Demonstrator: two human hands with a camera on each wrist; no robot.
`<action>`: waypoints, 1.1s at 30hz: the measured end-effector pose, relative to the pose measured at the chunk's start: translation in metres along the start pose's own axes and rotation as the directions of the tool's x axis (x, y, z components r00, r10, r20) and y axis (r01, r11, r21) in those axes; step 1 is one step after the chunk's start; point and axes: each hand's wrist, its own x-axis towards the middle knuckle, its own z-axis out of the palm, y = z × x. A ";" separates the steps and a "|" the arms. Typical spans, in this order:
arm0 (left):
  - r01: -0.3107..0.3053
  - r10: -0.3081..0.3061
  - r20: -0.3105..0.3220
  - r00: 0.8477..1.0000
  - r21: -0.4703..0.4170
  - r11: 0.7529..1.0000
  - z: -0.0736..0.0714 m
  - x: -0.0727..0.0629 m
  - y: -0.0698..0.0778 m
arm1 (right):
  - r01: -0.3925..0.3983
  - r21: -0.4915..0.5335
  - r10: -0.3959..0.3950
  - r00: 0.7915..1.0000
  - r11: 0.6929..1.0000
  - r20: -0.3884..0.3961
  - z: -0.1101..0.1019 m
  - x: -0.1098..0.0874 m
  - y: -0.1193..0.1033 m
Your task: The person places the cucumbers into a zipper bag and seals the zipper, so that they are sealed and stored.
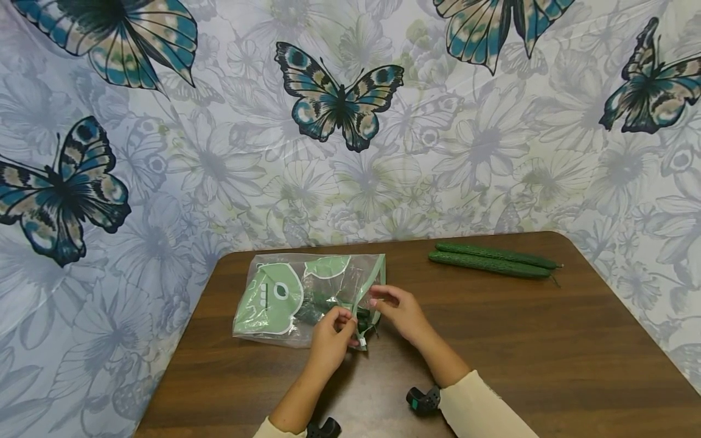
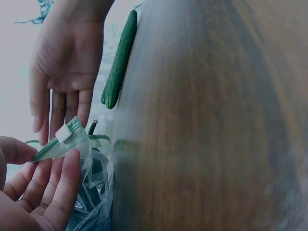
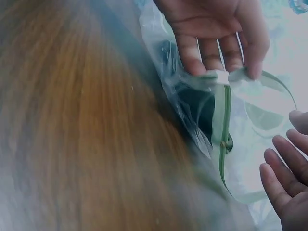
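A clear zip bag [image 1: 279, 298] with green printing lies on the table, its mouth towards the right. My left hand [image 1: 330, 342] pinches the near corner of the mouth between thumb and fingers. Close to that grip, a white slider [image 2: 63, 134] sits on the green zip strip. The mouth gapes, and a dark green cucumber [image 3: 229, 143] shows inside with its stem end at the opening; the rest is partly hidden by plastic and my left hand. My right hand [image 1: 404, 313] hovers by the far side of the mouth, fingers loosely extended, holding nothing.
Two long cucumbers [image 1: 493, 261] lie side by side at the back right of the brown wooden table [image 1: 520, 340]. Behind the table hangs a cloth [image 1: 350, 194] printed with butterflies and flowers. Black wrist cameras [image 1: 423, 400] are worn on both wrists.
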 end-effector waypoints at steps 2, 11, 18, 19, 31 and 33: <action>-0.008 0.008 0.002 1.000 -0.007 1.000 -0.001 0.000 -0.001 | 0.014 -0.025 -0.014 1.000 1.000 -0.017 -0.004 -0.001 0.000; -0.022 0.023 0.008 1.000 -0.021 1.000 -0.005 -0.017 0.032 | -0.001 -0.046 -0.004 0.994 0.999 -0.107 -0.027 -0.002 0.002; -0.028 0.028 0.009 1.000 -0.020 0.999 -0.005 -0.016 0.032 | -0.026 -0.010 0.024 0.985 1.000 -0.170 -0.052 -0.001 0.010; -0.028 0.028 0.009 1.000 -0.021 0.999 -0.005 -0.016 0.032 | -0.032 -0.003 0.031 0.983 0.999 -0.180 -0.055 -0.001 0.011; -0.021 0.022 0.009 1.000 -0.024 0.999 -0.005 -0.016 0.032 | -0.089 -0.067 0.068 0.961 0.994 -0.267 -0.099 -0.001 0.022; -0.022 0.022 0.008 1.000 -0.024 0.999 -0.005 -0.015 0.032 | -0.103 -0.083 0.076 0.959 0.991 -0.274 -0.107 -0.002 0.023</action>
